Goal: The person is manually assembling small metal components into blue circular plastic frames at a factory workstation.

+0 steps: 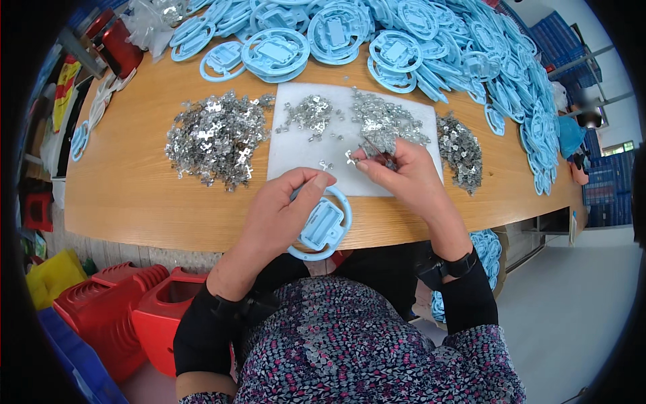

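Observation:
My left hand [286, 205] is closed on the upper left rim of a light-blue plastic toy steering wheel [323, 227], tilted at the table's front edge. To its right, my right hand [407, 172] is raised over a white foam sheet [289, 151], its fingers pinched on a thin metal tool that looks like tweezers [374, 149]. A small shiny metal clip [350, 157] shows by the tool's tip. Another metal clip [326, 165] lies on the sheet just beyond the left fingertips. Two loose heaps of small metal parts [309, 114] [387, 118] lie on the sheet.
A large heap of metal clips [219, 138] lies left of the sheet, a smaller heap [460, 151] right of it. Many light-blue wheels [431, 47] are piled along the table's far and right sides. Red plastic stools [111, 313] stand at lower left.

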`<state>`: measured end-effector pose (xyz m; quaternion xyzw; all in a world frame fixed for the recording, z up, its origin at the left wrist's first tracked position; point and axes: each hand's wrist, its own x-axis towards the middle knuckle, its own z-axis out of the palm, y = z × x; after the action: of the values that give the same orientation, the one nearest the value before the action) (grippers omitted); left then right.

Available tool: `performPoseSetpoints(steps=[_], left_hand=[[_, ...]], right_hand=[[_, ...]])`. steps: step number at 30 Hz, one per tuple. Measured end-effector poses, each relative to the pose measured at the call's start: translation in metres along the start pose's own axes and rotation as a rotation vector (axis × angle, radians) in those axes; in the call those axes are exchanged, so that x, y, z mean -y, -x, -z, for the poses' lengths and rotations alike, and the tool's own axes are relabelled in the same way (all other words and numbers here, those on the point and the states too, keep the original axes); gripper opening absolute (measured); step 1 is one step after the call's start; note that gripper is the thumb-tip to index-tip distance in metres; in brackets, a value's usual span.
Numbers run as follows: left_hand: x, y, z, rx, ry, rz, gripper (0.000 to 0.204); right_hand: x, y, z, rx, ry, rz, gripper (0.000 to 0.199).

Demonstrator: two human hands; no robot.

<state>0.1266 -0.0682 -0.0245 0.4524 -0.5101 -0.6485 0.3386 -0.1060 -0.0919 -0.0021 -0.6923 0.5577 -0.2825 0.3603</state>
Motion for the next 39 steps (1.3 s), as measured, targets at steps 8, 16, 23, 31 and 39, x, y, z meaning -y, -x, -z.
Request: performPoseSetpoints(steps=[8, 16, 23, 31, 39], left_hand=[[0.004, -0.006, -0.014, 0.074, 0.167, -0.013, 0.020], [0.010, -0.003, -0.027, -0.028, 0.076, -0.140, 0.018], [0.010, 0.002, -0.031, -0.090, 0.031, -0.159, 0.017], [0.026, 0.000, -0.029, -0.139, 0.104, -0.151, 0.018], [0.023, -0.001, -0.026, -0.145, -0.081, -0.116, 0.020]], right_hand=[[0.016, 0.020, -0.005, 0.085, -0.369, -0.068, 0.022], [0.016, 0.028, -0.007, 0.053, -0.364, -0.197, 0.021], [0.019, 0.027, -0.016, 0.054, -0.494, -0.254, 0.019], [-0.002, 0.049, -0.027, -0.091, -0.285, -0.058, 0.023], [0.004, 0.047, -0.032, -0.124, 0.124, 0.134, 0.030]])
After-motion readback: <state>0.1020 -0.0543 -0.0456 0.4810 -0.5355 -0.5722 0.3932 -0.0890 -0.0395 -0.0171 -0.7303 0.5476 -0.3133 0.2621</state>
